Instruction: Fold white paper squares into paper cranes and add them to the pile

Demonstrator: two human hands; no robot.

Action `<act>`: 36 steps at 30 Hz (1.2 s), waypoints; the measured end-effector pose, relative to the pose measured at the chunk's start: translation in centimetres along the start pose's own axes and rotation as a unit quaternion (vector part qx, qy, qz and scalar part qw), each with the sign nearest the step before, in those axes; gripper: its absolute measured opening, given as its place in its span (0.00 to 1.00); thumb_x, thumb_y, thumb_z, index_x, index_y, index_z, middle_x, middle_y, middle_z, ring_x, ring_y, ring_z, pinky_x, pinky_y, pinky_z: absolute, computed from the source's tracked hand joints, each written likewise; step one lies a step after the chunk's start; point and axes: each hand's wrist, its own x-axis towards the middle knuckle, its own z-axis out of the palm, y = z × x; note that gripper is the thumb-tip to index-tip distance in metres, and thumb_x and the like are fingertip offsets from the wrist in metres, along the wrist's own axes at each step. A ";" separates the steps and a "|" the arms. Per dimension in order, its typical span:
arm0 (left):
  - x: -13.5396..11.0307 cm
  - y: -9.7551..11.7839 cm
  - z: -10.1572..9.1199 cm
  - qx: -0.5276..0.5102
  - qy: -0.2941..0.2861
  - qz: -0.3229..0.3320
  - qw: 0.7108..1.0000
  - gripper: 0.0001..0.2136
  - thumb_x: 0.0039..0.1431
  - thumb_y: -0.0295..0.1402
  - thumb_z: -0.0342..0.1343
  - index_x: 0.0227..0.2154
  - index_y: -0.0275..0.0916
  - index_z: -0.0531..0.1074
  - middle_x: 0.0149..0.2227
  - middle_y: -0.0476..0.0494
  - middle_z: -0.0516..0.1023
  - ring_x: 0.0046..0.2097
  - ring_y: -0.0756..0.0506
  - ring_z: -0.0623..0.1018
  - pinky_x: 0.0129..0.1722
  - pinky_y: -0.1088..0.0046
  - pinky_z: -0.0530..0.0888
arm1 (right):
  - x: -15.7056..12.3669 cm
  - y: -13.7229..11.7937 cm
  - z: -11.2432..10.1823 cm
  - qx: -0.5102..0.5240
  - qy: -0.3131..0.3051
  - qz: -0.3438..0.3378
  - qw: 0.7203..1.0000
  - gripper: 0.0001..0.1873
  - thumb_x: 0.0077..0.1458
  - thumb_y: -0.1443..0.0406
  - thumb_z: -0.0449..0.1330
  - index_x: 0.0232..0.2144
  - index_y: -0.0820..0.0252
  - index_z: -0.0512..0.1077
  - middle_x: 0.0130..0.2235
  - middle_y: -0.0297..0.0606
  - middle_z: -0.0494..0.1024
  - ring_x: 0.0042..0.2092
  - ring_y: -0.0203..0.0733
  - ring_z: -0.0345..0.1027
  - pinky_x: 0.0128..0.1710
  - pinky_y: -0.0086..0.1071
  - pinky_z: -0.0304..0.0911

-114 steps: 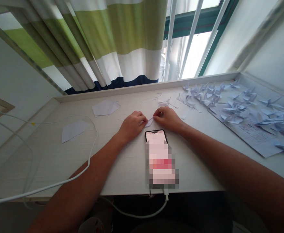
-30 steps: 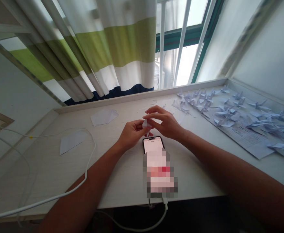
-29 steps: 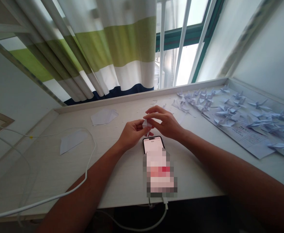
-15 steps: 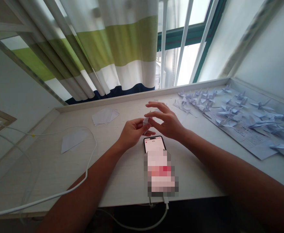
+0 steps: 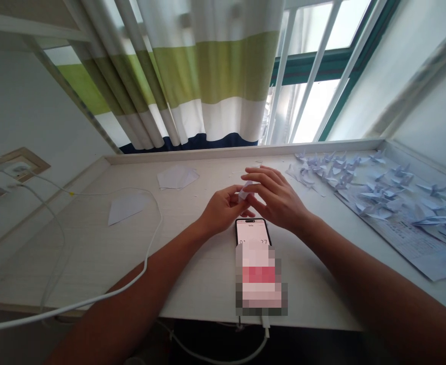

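Note:
A small piece of folded white paper (image 5: 245,191) is between my two hands, just above the table beyond the phone. My left hand (image 5: 221,209) pinches its near side between thumb and fingers. From the right, my right hand (image 5: 281,200) reaches over it, with thumb and index finger on the paper and the other fingers curved above. The fingers hide much of its shape. Below both hands lies a phone (image 5: 253,234) with a lit pink screen, its lower part blurred out.
Many folded paper cranes (image 5: 377,210) cover the table's right side, some on a printed sheet (image 5: 405,253). Plain paper pieces (image 5: 177,177) lie at the back left, and another paper (image 5: 126,209) nearer. A white cable (image 5: 146,258) crosses over my left forearm. Curtains hang behind.
The view has shifted, so everything sits further right or lower in the picture. My right hand's fingers have come down closer around the folded paper; my left hand keeps its pinch.

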 end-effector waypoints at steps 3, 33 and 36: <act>-0.3 0.1 -0.1 0.092 0.021 0.033 0.995 0.24 0.64 0.45 0.62 0.58 0.38 0.71 0.35 0.41 0.85 0.35 0.42 0.86 0.37 0.66 0.81 | -0.1 0.3 0.4 0.004 -0.004 0.008 1.000 0.06 0.67 0.66 0.59 0.45 0.52 0.75 0.52 0.42 0.80 0.62 0.54 0.70 0.60 0.56 0.66; 1.2 -0.2 -1.5 0.534 0.041 -0.050 0.843 0.10 0.65 0.40 0.57 0.35 0.41 0.80 0.34 0.39 0.83 0.37 0.37 0.80 0.37 0.65 0.68 | -0.5 1.8 4.9 0.071 -0.066 0.380 0.920 0.06 0.51 0.65 0.67 0.25 0.58 0.77 0.36 0.44 0.80 0.42 0.52 0.73 0.46 0.45 0.66; 1.2 -0.1 -1.5 0.542 0.036 -0.052 0.838 0.10 0.65 0.41 0.57 0.36 0.41 0.80 0.34 0.39 0.84 0.37 0.38 0.80 0.37 0.66 0.68 | -0.7 2.2 5.1 0.087 -0.068 0.384 0.917 0.08 0.50 0.62 0.68 0.23 0.58 0.77 0.36 0.43 0.80 0.41 0.51 0.73 0.46 0.44 0.65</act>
